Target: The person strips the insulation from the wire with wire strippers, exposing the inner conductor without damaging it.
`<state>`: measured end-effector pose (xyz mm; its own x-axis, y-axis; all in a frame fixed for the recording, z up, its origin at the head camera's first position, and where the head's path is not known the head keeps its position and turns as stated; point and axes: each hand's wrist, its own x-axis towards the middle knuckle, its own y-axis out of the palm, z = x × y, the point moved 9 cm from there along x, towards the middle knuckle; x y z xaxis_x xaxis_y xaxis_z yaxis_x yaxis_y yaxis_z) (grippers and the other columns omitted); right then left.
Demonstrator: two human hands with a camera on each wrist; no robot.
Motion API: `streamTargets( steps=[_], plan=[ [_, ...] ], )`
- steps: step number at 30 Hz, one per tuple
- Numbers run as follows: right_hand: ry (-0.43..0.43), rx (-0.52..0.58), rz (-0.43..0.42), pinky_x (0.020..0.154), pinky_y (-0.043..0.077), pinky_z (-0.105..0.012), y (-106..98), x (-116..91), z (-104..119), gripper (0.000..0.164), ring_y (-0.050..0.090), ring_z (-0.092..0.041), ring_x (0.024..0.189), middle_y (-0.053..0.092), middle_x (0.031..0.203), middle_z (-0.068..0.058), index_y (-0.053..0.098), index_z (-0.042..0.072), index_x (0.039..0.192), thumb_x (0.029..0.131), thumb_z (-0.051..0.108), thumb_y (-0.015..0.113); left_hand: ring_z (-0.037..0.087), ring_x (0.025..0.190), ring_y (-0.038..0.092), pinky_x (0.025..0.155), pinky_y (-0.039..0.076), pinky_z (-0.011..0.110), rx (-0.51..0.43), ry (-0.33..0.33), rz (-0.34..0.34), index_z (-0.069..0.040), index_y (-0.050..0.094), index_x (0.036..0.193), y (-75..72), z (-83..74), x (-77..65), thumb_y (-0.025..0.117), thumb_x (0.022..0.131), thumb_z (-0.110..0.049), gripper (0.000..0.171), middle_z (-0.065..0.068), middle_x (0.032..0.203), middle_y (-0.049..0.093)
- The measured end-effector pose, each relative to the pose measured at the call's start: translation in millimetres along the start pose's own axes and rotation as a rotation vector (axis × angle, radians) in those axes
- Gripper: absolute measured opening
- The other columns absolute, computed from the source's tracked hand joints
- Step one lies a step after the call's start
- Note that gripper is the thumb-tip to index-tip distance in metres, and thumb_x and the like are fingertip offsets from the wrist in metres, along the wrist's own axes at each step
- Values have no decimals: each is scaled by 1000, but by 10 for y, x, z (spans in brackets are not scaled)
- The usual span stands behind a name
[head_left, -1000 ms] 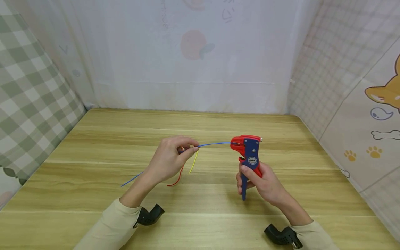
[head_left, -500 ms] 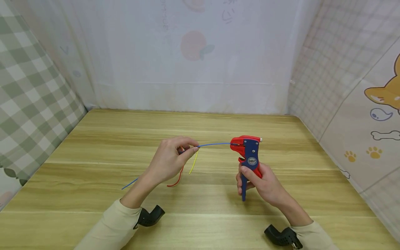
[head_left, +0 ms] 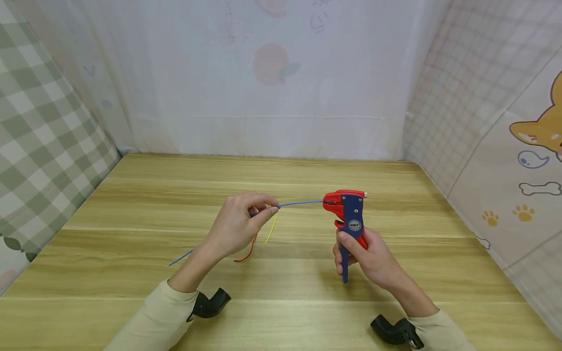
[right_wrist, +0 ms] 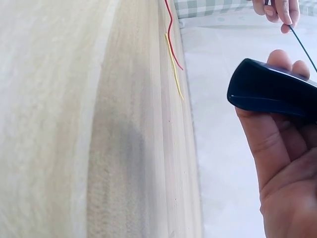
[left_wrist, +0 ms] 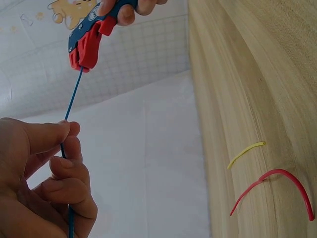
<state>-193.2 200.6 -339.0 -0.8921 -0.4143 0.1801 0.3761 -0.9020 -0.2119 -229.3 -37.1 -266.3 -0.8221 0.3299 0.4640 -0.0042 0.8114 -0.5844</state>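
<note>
My left hand (head_left: 237,222) pinches a blue wire (head_left: 300,203) between thumb and forefinger. In the left wrist view this wire (left_wrist: 74,96) runs down across the curled fingers. Its far end enters the red jaws of a wire stripper (head_left: 352,214), so the tip is hidden there. My right hand (head_left: 375,258) grips the stripper upright by its blue and red handles, with the jaws facing left. Up close in the right wrist view, the dark handle (right_wrist: 270,89) lies between the thumb and fingers.
A yellow wire (head_left: 271,229) and a red wire (head_left: 250,255) lie on the wooden table (head_left: 281,312) beyond and below the left hand. A white curtain (head_left: 281,131) stands at the back, with patterned cloth (head_left: 57,122) at the sides. Black wrist mounts (head_left: 212,303) sit on both sleeves.
The stripper's blue handle end has swung slightly right, toward the right palm. Both hands and the blue wire otherwise stay nearly in place.
</note>
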Motion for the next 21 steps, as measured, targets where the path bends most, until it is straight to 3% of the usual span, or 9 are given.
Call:
streamTargets(
  steps=[21],
  plan=[
    [21, -5, -53, 58, 63, -42, 21, -19, -6, 17, 70, -24, 58, 66, 76, 3, 55, 9, 107, 115, 16, 41, 7, 60, 53, 60, 46, 24, 0, 1, -1, -11, 82, 103, 5, 0, 0, 75, 95, -11, 11, -4, 75, 68]
  ],
)
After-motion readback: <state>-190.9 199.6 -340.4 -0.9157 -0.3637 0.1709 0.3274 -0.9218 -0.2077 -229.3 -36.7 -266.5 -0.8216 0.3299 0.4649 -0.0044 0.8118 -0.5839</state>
